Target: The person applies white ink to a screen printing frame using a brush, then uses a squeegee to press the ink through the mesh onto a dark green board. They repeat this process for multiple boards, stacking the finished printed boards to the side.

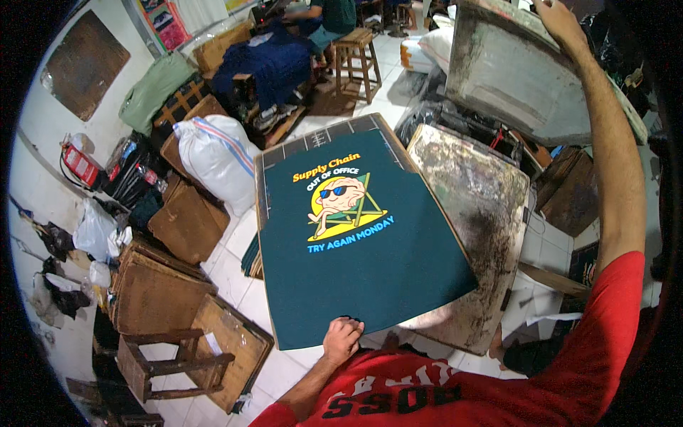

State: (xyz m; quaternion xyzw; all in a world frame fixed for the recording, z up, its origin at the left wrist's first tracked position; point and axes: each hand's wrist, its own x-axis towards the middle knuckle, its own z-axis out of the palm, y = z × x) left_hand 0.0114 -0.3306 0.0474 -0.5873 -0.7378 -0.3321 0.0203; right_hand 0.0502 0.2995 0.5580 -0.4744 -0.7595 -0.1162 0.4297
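A dark green fabric panel [363, 285] lies flat over a board [284, 148] with a dark, gridded top. On the fabric is a colourful print [338, 206] of a cartoon brain in sunglasses on a deck chair, with lettering above and below. My left hand [343, 339] has its fingers curled over the panel's near edge, gripping the hem. Up at the far right, my right hand [558, 23] grips the top edge of a large grey, stained lid-like panel [519, 78], which stands tilted up. Part of that hand is close to the picture's upper rim.
Right of the fabric sits a stained, worn flat slab [491, 235]. To the left are a white sack [215, 160], stacked brown boards [156, 288] and a wooden stool frame [174, 366]. Another person [334, 21] sits at the back near a wooden stool [356, 64].
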